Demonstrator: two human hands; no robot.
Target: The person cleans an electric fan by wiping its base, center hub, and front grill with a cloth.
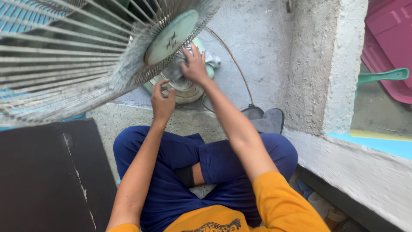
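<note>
Head view, near to far: crossed legs in blue trousers (171, 172), dark board (47, 180) to their side. Left hand (162, 101) loosely curled at rim of fan base (189, 90), nothing gripped. Right hand (195, 65) fingers spread, pressing a grey-white cloth (210, 58) onto base top. Dusty wire fan guard (77, 56) looming above base, pale green hub (171, 36) centred. Probably light, top-heavy, guard wires springy; best held by base rim. Cord (234, 64) trailing beyond base.

Fan base (184, 88) behind fan grille (77, 56)
</note>
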